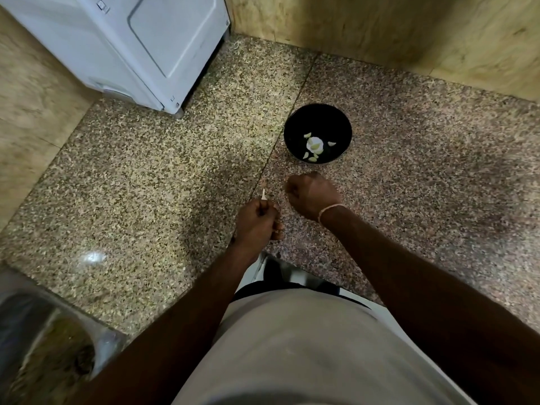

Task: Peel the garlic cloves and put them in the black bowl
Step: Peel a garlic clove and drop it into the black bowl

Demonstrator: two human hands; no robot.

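My left hand [257,219] pinches a thin pale sliver [263,194], peel or stem, I cannot tell which; whether a clove sits inside the curled fingers is hidden. My right hand [311,195] is curled knuckles-up, and whatever it may hold is out of sight. The bowl [295,124] stands just beyond it on the counter [146,171], with several peeled cloves [313,159] around a white patch at its bottom

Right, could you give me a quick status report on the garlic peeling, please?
Left hand pinches a pale sliver, likely peel. Right hand curled, contents hidden. Black bowl holds several peeled cloves. Nothing between hands and bowl.
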